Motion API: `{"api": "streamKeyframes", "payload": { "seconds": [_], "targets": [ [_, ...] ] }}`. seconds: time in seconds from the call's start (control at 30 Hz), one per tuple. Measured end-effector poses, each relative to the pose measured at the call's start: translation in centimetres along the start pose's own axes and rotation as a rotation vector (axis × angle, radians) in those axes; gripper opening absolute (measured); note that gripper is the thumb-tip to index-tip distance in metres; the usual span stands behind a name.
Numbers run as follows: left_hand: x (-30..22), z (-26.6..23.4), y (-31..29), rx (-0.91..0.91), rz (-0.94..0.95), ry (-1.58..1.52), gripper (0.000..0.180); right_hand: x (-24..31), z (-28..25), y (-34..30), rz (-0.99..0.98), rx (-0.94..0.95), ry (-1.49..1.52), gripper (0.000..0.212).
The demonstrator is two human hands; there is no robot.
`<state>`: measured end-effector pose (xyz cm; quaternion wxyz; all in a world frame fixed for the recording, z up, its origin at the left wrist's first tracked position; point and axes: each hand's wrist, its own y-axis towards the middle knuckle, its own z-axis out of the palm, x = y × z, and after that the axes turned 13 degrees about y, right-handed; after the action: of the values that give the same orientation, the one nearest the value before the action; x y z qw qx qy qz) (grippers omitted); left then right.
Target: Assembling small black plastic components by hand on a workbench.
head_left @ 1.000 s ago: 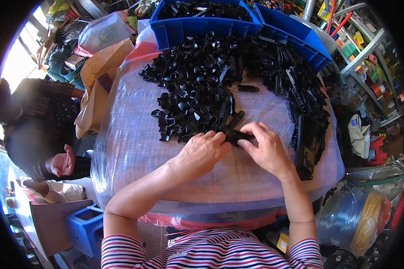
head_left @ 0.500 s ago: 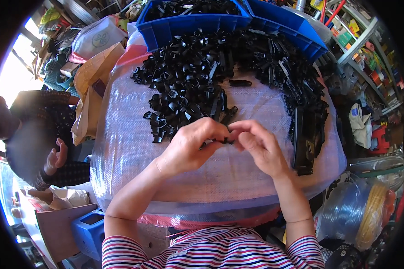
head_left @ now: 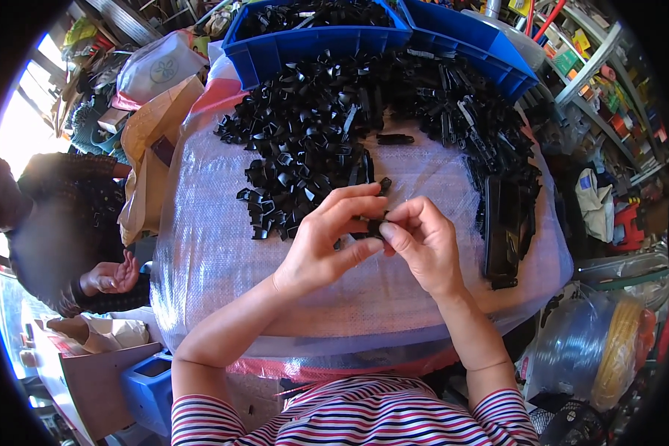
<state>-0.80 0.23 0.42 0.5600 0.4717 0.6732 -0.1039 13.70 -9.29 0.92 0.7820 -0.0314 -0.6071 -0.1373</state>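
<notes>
In front of me both hands meet over the near middle of the covered work surface. Between the fingertips is a small black plastic part (head_left: 374,227), mostly hidden by them. My left hand (head_left: 321,236) is curled round its left side, with the thumb below and the fingers above. My right hand (head_left: 428,249) pinches its right end between thumb and forefinger. Just beyond the hands lies a heap of small angular black plastic pieces (head_left: 293,160). To the right is a pile of long, thin black plastic parts (head_left: 483,137).
Two blue bins (head_left: 316,41) stand at the far edge; the left one holds black pieces. A long black part (head_left: 502,230) lies at the right. Woven plastic sheeting (head_left: 215,267) covers the surface. At left, another person's hand (head_left: 111,276) is near brown paper (head_left: 152,141).
My left fingers have lifted and spread a little, showing more of the black part. My right thumb and forefinger have closed on its end. The other person's hand has moved lower and rightward.
</notes>
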Motion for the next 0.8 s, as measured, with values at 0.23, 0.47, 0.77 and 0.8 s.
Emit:
{"api": "streamKeyframes", "payload": {
  "seconds": [0.23,0.47,0.77,0.8],
  "targets": [
    [0.8,0.2,-0.5,0.050,-0.405,-0.492,0.016,-0.1,1.3,-1.0,-0.307,-0.022,-0.386,0.019],
    [1.5,-2.4,0.3,-0.195,-0.420,-0.711,0.017,7.3,7.7,-7.8,0.432,0.557,1.277,0.064],
    [1.5,-2.8,1.0,-0.235,-0.419,-0.649,0.015,12.2,12.6,-9.0,-0.056,-0.060,1.146,0.032],
    [1.4,-2.8,1.1,-0.235,-0.414,-0.651,0.015,11.8,12.1,-8.5,-0.081,0.056,1.171,0.031]
  ]
}}
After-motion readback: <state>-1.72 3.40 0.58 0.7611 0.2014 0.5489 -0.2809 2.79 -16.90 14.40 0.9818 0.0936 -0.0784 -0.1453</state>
